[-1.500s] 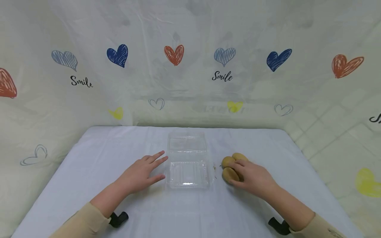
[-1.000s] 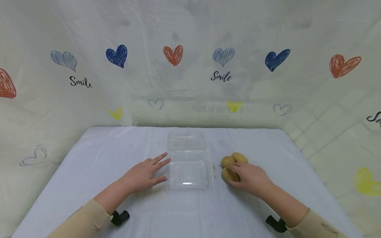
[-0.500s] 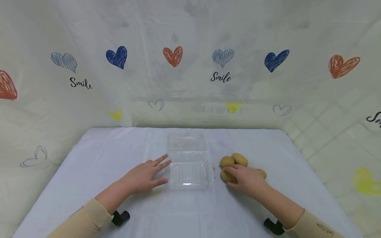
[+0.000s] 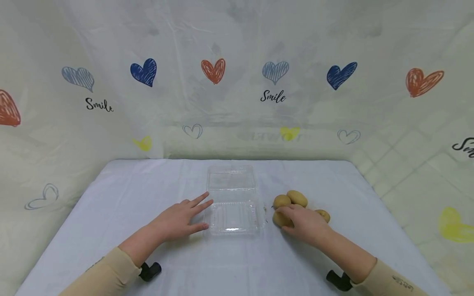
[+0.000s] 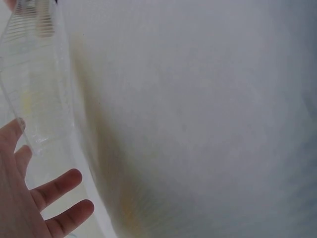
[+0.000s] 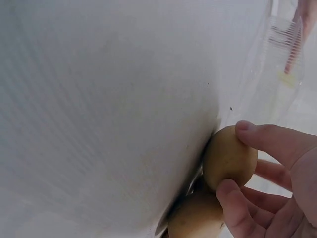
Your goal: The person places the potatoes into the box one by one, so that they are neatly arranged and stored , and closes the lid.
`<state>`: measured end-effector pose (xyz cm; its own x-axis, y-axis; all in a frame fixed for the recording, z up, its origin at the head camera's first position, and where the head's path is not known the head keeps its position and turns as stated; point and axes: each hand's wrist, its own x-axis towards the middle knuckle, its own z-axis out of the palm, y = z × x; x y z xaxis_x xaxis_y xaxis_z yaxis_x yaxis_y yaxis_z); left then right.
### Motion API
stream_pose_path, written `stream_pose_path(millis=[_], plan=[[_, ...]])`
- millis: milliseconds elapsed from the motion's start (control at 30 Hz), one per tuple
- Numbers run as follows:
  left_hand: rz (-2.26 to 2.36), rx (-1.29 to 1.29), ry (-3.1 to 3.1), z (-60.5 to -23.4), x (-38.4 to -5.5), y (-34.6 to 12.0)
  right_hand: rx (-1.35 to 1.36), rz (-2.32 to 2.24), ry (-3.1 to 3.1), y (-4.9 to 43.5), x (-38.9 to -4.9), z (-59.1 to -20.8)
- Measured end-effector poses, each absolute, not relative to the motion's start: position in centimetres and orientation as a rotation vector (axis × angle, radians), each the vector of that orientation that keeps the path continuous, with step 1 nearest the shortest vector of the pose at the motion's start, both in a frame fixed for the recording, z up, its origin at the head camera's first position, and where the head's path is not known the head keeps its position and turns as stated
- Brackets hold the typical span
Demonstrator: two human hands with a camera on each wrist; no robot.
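My right hand [image 4: 305, 224] pinches the front potato [image 4: 280, 220] between thumb and fingers, low over the cloth. In the right wrist view, the thumb and a fingertip lie against opposite sides of this tan potato [image 6: 229, 157]; another potato [image 6: 195, 218] is right beside it. Behind the hand are two more potatoes, a round one [image 4: 282, 200] and a longer one [image 4: 297, 198]; one [image 4: 324, 215] lies to its right, partly covered. The left hand [image 4: 177, 222] spreads its fingers at the left edge of a clear plastic clamshell box [image 4: 234, 218], which lies open.
The box's lid [image 4: 231, 178] lies folded back towards the rear. Small dark crumbs [image 4: 265, 209] dot the white tablecloth [image 4: 229, 267] between box and potatoes. Behind the table hangs a pale curtain [image 4: 237, 102] printed with hearts.
The right hand has drawn slightly left and towards the body, its fingers closing on the front potato. A potato at its right has come into view. The left hand has edged right, up to the box.
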<state>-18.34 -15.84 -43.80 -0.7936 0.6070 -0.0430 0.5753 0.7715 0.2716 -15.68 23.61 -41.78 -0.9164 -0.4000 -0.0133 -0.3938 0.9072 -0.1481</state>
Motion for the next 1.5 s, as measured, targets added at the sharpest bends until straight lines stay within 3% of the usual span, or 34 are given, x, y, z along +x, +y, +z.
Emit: stream_pose_path(millis=[167, 700, 1100, 1500], plan=[[0.353, 0.952, 2.836, -43.7, -18.3, -15.8, -0.525, -0.264, 2.976, 23.6, -15.7, -41.8], [0.321, 0.964, 2.839, -43.6, -18.1, -15.6, -0.64, -0.293, 2.997, 23.9, -15.4, -42.4], [0.3, 0.955, 2.838, -43.6, -18.3, -15.4, -0.59, -0.487, 2.97, 24.1, -15.8, -40.0], [0.292, 0.933, 2.838, -43.2, -18.2, -15.4, -0.781, -0.683, 2.9, 21.8, -17.3, -38.7]])
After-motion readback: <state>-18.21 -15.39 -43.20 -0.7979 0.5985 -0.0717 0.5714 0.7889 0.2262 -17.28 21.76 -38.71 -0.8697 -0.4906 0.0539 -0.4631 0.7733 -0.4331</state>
